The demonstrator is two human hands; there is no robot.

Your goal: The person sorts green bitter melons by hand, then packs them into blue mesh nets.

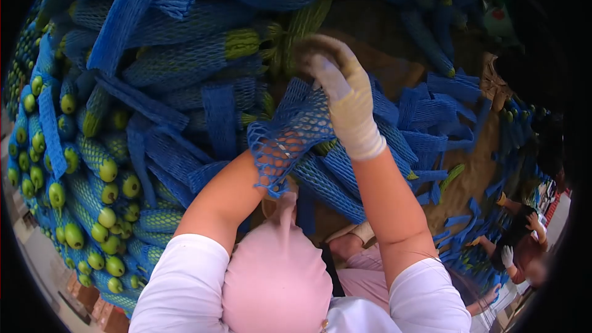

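A blue foam net sleeve (296,124) is stretched over my left hand (285,147) and wrist; skin shows through its mesh, but the fingers are hidden. My right hand (350,95), in a white and yellowish glove, is at the sleeve's upper end. Its thumb is close to the mesh, while the curled fingers above are smeared by motion. Beneath both hands lie more blue net sleeves (330,188), some with green showing through. Just beyond them is a long, bumpy green gourd (242,43), partly covered by netting.
Netted gourds (102,209) are stacked high on the left, their round green ends facing outward. Loose flat sleeves (431,117) lie heaped on brown sheeting (475,166) at right. Another person (518,240) with a gloved hand is at lower right. A pink cap (277,274) fills the bottom middle.
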